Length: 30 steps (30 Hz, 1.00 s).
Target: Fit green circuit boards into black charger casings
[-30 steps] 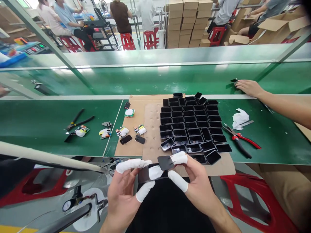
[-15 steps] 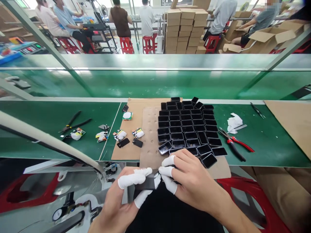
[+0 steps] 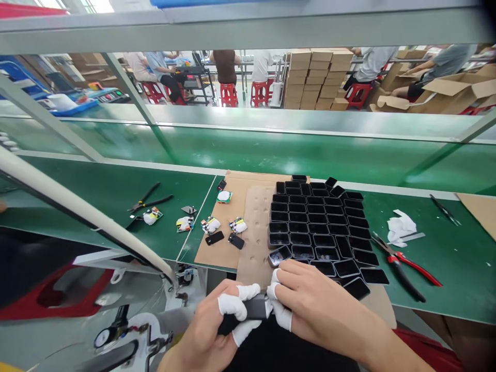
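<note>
My left hand (image 3: 215, 323), with white finger cots on its fingertips, is closed around a black rectangular plastic case (image 3: 256, 309) held low in front of me. My right hand (image 3: 310, 302), also in white finger cots, pinches at the right end of that case. A small pale piece shows at that end; what exactly the right fingertips grip is hidden. Just beyond the right hand, rows of open black plastic cases (image 3: 306, 226) stand on cardboard. One tilted case (image 3: 279, 256) at the near left corner has something silvery in it.
Circuit boards (image 3: 210, 225) and small black covers (image 3: 214, 238) lie on cardboard to the left. Pliers (image 3: 149, 199) lie farther left. Red-handled pliers (image 3: 403, 263), white scraps (image 3: 401, 227) and tweezers (image 3: 445, 209) are at right. A pale hose (image 3: 85, 219) crosses the left side.
The view has tilted up and swung left, so the bench sits lower and farther right. Both hands stay at the case, which appears turned slightly; the left fingers have curled more.
</note>
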Available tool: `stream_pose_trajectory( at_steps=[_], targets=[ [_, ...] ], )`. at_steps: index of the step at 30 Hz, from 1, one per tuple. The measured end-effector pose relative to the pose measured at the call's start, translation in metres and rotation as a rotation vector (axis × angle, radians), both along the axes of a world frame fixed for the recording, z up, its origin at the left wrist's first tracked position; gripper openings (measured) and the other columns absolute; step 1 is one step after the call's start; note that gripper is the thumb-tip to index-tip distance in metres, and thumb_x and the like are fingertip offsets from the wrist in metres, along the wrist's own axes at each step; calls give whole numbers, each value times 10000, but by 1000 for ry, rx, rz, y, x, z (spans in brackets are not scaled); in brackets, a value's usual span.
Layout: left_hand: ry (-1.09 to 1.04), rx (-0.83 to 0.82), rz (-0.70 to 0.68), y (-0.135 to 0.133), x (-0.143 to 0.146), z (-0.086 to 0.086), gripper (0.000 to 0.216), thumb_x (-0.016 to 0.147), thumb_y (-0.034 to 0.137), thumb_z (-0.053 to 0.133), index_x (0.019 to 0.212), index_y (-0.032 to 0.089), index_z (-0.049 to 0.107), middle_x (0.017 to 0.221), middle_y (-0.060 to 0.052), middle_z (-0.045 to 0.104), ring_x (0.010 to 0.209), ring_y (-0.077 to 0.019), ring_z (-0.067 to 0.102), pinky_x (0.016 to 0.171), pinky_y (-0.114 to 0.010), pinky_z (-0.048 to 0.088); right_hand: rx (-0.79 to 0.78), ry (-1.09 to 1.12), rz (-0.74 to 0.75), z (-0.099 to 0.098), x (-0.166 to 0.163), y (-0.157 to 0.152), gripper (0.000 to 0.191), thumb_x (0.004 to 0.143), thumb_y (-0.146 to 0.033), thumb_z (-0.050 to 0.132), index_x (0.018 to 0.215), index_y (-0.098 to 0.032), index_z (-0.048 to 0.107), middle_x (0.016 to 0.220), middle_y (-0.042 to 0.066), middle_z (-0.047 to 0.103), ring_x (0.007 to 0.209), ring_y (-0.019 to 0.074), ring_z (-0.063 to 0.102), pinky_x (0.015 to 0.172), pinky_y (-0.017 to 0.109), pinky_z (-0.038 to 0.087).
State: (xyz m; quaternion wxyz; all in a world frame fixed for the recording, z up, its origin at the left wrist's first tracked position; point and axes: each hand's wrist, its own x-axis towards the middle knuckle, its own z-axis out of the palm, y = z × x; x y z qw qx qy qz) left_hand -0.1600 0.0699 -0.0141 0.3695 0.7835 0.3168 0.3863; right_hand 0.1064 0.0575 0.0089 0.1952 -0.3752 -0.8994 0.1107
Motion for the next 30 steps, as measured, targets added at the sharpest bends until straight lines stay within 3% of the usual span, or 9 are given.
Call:
stream_pose_trajectory(
  at_steps=[2,5,9,14,19,22,26,30],
  targets=[
    [4,11,-25,2,-3,-2,278,949,71,814,988,281,635,922,-18,775,785,-174,739,740,-252,642,-55,-17,33,2,-2,7,365,746,14,678,845,-261,458,850,-13,590,788,202,488,686,365,409],
    [-21,-14,-39,6,-7,-4,311,958,91,814,1003,283,574,962,-7,760,815,-165,753,775,-239,657,-100,-36,74,3,-5,17,339,820,-52,729,839,-262,463,842,-24,593,776,190,489,703,350,429],
    [-55,-29,-48,12,-10,-10,296,962,94,790,1002,289,571,932,4,739,793,-163,744,754,-231,658,-79,-76,101,-3,-9,26,292,934,-158,765,840,-261,507,838,-23,604,745,186,471,735,350,449],
    [-101,-121,-63,21,-12,-23,301,927,120,840,915,280,586,914,-5,783,780,-174,778,753,-233,675,-86,-103,101,-10,-3,32,262,946,-186,761,842,-259,531,838,-18,620,754,189,499,766,359,456],
    [-216,-243,55,26,-20,-43,301,817,137,979,929,276,736,1012,-84,854,945,-268,873,889,-337,724,-167,139,-8,-8,8,33,232,947,-126,696,849,-260,533,832,-21,592,761,186,494,724,333,441],
    [-238,-267,63,28,-21,-49,313,796,144,1008,923,270,751,1041,-96,850,993,-273,866,950,-362,717,-192,368,-46,-4,7,29,218,892,-62,675,977,-255,619,923,-2,659,842,192,551,763,316,468],
    [-196,-171,-8,32,-15,-37,317,855,96,937,981,279,711,1044,-71,819,981,-231,827,928,-317,697,-213,513,-44,0,-3,25,243,905,-85,701,1051,-258,613,954,-5,699,870,192,573,847,334,497],
    [-115,-99,-81,38,-9,-17,303,895,60,851,954,274,645,932,-26,751,836,-196,774,844,-299,692,-211,522,-52,-1,-7,24,221,948,-101,712,1023,-262,581,918,-5,667,861,193,570,782,307,482]
  ],
)
